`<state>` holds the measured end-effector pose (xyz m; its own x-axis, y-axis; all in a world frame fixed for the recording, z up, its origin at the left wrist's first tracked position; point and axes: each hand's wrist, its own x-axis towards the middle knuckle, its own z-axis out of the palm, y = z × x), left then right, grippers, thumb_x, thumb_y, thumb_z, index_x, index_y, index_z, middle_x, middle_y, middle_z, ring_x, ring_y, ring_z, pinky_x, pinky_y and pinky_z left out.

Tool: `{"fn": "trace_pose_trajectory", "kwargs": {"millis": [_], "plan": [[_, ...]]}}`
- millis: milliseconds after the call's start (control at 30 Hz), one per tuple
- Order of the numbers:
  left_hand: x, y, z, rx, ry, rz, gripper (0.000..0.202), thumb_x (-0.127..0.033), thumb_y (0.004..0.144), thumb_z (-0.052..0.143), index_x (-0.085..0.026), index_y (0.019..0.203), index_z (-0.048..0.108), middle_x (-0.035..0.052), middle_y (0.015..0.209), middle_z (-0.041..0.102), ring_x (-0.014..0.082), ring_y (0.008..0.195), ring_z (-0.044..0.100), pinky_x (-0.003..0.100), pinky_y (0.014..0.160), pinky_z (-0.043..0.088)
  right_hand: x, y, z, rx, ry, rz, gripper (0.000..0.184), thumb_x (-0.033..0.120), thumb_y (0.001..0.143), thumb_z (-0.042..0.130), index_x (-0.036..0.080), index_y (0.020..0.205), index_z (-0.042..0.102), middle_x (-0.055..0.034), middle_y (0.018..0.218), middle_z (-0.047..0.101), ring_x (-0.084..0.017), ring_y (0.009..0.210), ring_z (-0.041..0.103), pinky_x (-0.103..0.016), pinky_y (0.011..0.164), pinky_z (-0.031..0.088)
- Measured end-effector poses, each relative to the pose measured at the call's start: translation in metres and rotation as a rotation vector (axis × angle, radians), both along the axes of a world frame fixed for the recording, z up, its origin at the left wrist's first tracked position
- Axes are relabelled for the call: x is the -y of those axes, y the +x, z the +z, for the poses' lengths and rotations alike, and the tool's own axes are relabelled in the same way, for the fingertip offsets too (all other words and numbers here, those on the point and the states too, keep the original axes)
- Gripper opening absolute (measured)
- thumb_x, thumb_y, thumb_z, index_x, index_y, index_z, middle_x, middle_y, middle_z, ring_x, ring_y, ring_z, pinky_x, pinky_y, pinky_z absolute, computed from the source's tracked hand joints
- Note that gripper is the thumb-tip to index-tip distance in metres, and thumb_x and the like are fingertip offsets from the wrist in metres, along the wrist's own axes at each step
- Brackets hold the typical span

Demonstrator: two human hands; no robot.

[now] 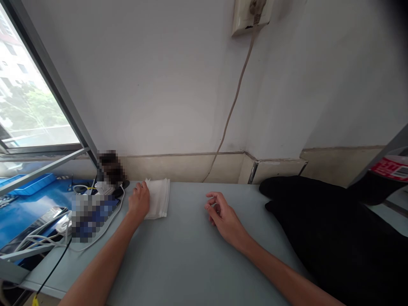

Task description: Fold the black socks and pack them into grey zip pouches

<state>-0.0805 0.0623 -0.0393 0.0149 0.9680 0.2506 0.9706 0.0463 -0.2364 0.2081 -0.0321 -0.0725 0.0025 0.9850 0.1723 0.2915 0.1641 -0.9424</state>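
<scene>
A stack of thin, whitish, translucent plastic bags (158, 199) lies flat on the grey-green tabletop (178, 255), near its back edge. At the stack's left edge is my left hand (139, 199), back up, with its fingers curled over that edge; the fingertips are partly hidden. To the right of the stack and apart from it, my right hand (225, 217) rests just over the table. Its fingers are loosely bent with a gap at the thumb, and I see nothing in them.
Black cloth (331, 229) covers the right side, with a dark drink bottle (385, 178) beyond it. White cables (108, 223) and a blue tray (30, 187) lie to the left by a metal frame. A cord (237, 91) hangs from the wall socket (251, 17).
</scene>
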Motion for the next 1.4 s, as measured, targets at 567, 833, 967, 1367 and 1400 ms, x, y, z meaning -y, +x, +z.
{"fn": "trace_pose_trajectory", "kwargs": {"millis": [567, 833, 967, 1367, 1400], "plan": [[-0.001, 0.0, -0.001, -0.015, 0.001, -0.006, 0.033, 0.006, 0.087, 0.044, -0.002, 0.116, 0.059, 0.0228, 0.115, 0.06, 0.0319, 0.101, 0.066, 0.035, 0.072, 0.057, 0.001, 0.0, -0.001, -0.002, 0.002, 0.004, 0.035, 0.053, 0.099, 0.047, 0.029, 0.124, 0.048, -0.0025, 0.103, 0.059, -0.016, 0.069, 0.061, -0.033, 0.062, 0.055], [-0.001, -0.001, -0.002, -0.017, 0.025, -0.007, 0.038, 0.006, 0.089, 0.039, -0.004, 0.121, 0.056, 0.0214, 0.113, 0.06, 0.0319, 0.1, 0.067, 0.036, 0.07, 0.058, 0.001, 0.0, 0.0, 0.009, 0.003, 0.009, 0.034, 0.053, 0.1, 0.046, 0.029, 0.124, 0.048, -0.0024, 0.104, 0.06, -0.017, 0.069, 0.06, -0.033, 0.063, 0.054], [-0.001, -0.003, -0.002, -0.019, 0.022, -0.016, 0.041, 0.006, 0.086, 0.041, -0.004, 0.123, 0.056, 0.0217, 0.113, 0.06, 0.0329, 0.099, 0.067, 0.037, 0.069, 0.057, 0.001, 0.001, 0.0, 0.031, 0.024, 0.008, 0.034, 0.052, 0.1, 0.045, 0.028, 0.124, 0.048, -0.0026, 0.104, 0.06, -0.017, 0.07, 0.061, -0.034, 0.065, 0.054], [0.003, -0.003, 0.005, -0.037, 0.116, -0.007, 0.038, 0.004, 0.089, 0.039, -0.004, 0.121, 0.058, 0.0227, 0.112, 0.06, 0.0369, 0.104, 0.063, 0.044, 0.077, 0.055, 0.031, 0.001, 0.05, 0.168, -0.068, 0.128, 0.03, 0.055, 0.101, 0.045, 0.029, 0.11, 0.057, 0.0002, 0.089, 0.063, -0.018, 0.073, 0.058, -0.031, 0.065, 0.049], [0.003, -0.002, 0.006, -0.03, 0.133, -0.02, 0.039, 0.003, 0.089, 0.04, -0.004, 0.123, 0.057, 0.0231, 0.115, 0.06, 0.0376, 0.107, 0.062, 0.046, 0.079, 0.054, 0.036, 0.004, 0.055, 0.218, -0.098, 0.158, 0.03, 0.056, 0.101, 0.045, 0.029, 0.107, 0.058, 0.0011, 0.083, 0.062, -0.018, 0.072, 0.057, -0.03, 0.064, 0.048]]}}
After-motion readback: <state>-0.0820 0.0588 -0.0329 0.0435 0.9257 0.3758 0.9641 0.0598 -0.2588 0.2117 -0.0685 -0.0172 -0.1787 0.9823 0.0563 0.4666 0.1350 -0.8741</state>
